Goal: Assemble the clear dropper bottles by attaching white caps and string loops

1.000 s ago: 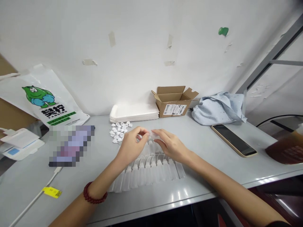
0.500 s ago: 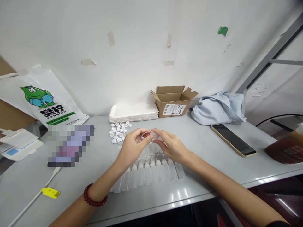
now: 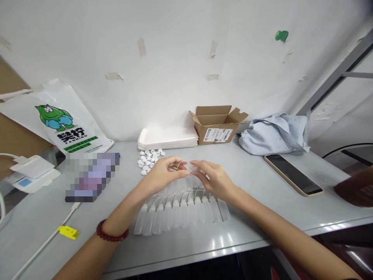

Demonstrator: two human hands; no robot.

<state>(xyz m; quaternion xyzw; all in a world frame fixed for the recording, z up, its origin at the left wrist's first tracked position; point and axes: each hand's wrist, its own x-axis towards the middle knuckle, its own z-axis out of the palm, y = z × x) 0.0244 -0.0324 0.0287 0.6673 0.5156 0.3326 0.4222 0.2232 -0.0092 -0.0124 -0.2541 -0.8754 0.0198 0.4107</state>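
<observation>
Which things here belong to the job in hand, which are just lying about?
Likely part of it:
held translucent piece
translucent bottles
loose white caps

Seemingly lying about:
dark-screened phone
blue fabric bag
printed bag
open carton
tagged cable

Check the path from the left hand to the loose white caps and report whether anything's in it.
Nothing visible stands between the left hand and the white caps just beyond it. The white stack lies behind the caps, the front row of bottles on the near side. Anything behind the hand is hidden.
</observation>
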